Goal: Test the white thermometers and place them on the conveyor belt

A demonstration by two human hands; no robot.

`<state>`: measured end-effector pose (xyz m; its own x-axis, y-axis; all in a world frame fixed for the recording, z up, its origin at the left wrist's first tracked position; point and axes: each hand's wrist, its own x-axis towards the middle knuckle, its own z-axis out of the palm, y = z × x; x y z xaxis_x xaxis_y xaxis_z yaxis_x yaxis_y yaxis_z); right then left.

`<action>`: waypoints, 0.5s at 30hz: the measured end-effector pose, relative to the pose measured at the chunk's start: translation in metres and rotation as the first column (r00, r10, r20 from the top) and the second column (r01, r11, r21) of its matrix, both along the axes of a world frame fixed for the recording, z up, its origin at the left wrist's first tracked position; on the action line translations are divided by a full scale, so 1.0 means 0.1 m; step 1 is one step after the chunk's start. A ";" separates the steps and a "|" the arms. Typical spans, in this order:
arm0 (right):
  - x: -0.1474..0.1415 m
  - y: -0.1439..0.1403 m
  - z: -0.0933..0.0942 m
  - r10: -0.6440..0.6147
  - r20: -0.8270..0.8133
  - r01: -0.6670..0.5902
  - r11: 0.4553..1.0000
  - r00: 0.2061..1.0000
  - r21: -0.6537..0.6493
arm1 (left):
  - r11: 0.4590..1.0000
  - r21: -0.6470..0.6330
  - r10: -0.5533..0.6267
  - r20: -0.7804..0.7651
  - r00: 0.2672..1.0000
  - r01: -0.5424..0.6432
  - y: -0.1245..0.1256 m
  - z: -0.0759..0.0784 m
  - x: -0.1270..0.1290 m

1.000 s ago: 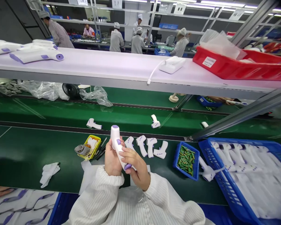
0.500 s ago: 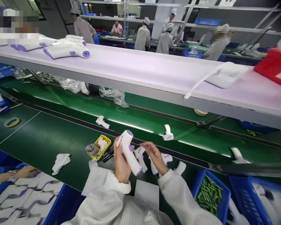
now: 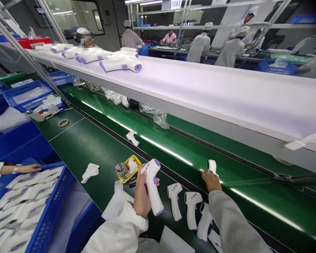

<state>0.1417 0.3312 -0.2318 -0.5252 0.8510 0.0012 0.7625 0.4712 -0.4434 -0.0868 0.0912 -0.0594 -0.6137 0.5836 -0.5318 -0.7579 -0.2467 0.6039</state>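
My left hand [image 3: 143,196] is wrapped around a white forehead thermometer [image 3: 154,188] with purple end, trigger and base, its head tilted up. My right hand [image 3: 212,180] is stretched out over the green belt, with its fingers closed about another thermometer [image 3: 212,165]; the hand hides its head and only the handle shows. Between my arms, several more thermometers lie on the bench, among them one [image 3: 175,201] nearest my left hand and one [image 3: 192,210] beside it. A yellow tray [image 3: 135,173] with a metal-topped bottle [image 3: 121,170] stands behind my left hand.
A further thermometer [image 3: 133,137] lies on the belt [image 3: 173,149]. The white shelf [image 3: 200,80] crosses ahead, with thermometers on its left part. At lower left, another person's hand [image 3: 28,168] rests by a blue crate [image 3: 55,207] of thermometers. A crumpled cloth [image 3: 90,172] lies on the bench.
My right hand has moved from the bench thermometers forward and right to the one on the belt. My left hand keeps its thermometer. The view has turned left.
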 end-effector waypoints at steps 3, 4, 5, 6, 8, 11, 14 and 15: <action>-0.09 -0.04 -0.03 -0.031 -0.028 0.031 1.000 0.999 -0.001 | 0.999 -0.009 -0.050 0.028 0.998 0.051 0.00 0.02 -0.12; -0.11 -0.09 -0.02 -0.045 -0.046 0.045 0.999 0.998 -0.006 | 0.996 0.001 -0.093 0.032 0.995 0.093 0.00 0.05 -0.17; -0.11 -0.17 0.01 -0.060 -0.068 0.059 0.998 0.996 -0.010 | 0.989 0.002 -0.147 0.003 0.989 0.147 -0.01 0.10 -0.23; -0.11 -0.28 0.05 -0.073 -0.087 0.072 0.997 0.994 -0.012 | 0.980 -0.014 -0.199 -0.068 0.978 0.199 -0.03 0.16 -0.28; -0.12 -0.57 0.17 -0.107 -0.164 0.102 0.994 0.981 -0.038 | 0.965 -0.114 -0.261 -0.315 0.913 0.237 -0.07 0.33 -0.36; -0.15 -1.07 0.44 -0.196 -0.354 0.147 0.976 0.914 -0.162 | 0.965 -0.223 -0.253 -0.656 0.711 0.138 -0.16 0.59 -0.43; -0.21 -1.47 0.73 -0.276 -0.413 0.157 0.941 0.868 -0.299 | 0.967 -0.216 -0.252 -0.778 0.576 0.132 -0.24 0.73 -0.55; -0.23 -1.57 0.81 -0.294 -0.398 0.166 0.931 0.869 -0.326 | 0.959 -0.250 -0.281 -0.794 0.539 0.132 -0.25 0.73 -0.64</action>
